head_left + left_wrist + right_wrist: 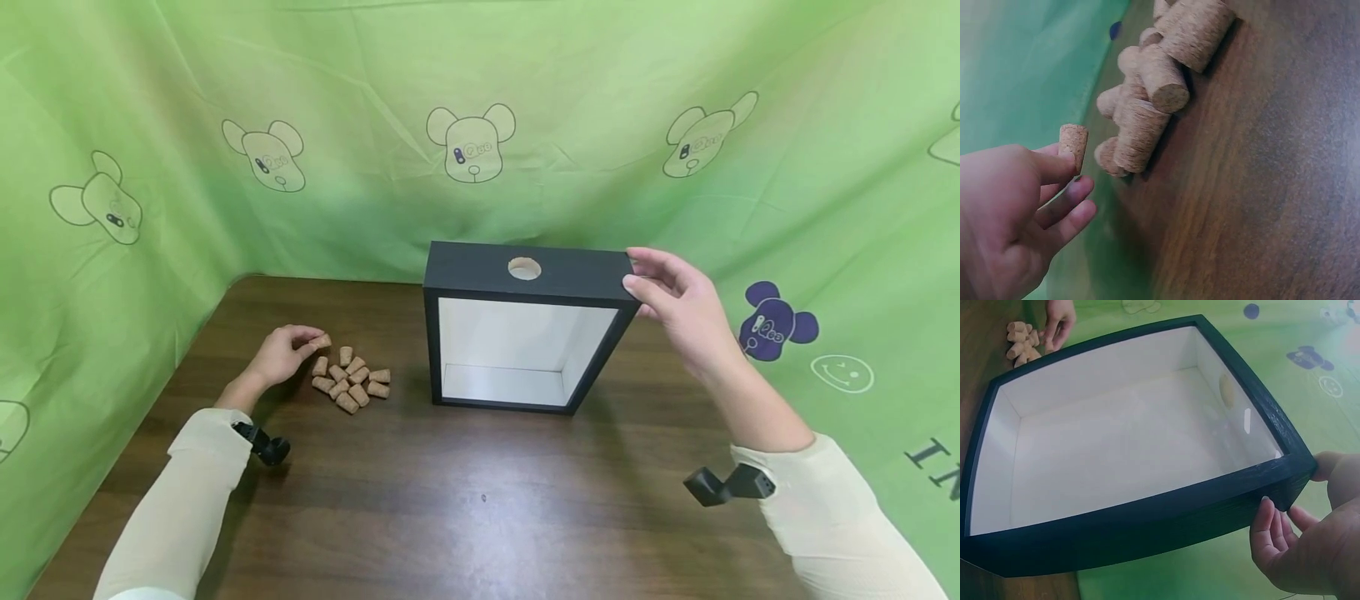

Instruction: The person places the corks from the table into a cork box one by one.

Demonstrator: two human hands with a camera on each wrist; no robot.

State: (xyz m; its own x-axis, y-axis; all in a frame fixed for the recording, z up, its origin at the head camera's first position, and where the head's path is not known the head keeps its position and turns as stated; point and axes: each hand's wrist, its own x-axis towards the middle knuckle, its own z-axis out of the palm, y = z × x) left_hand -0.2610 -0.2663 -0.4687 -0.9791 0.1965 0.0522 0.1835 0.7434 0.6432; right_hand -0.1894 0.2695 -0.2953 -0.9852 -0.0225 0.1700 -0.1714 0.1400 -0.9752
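My left hand [279,355] pinches a cork [1073,147] between thumb and fingertips, just off the left edge of a loose pile of corks [348,382]. In the left wrist view, the pile's corks [1141,137] lie on their sides beyond that hand. A black box frame [527,350] with a white inside and a clear front stands upright on the table, with a round hole [524,268] in its top. At its upper right corner my right hand [678,304] holds the frame, thumb on the top and fingers against the side.
Brown wooden table [420,500] lies under everything. A green cloth [360,108] printed with bear heads hangs behind it and along both sides. Each sleeve carries a small black wrist camera [262,443].
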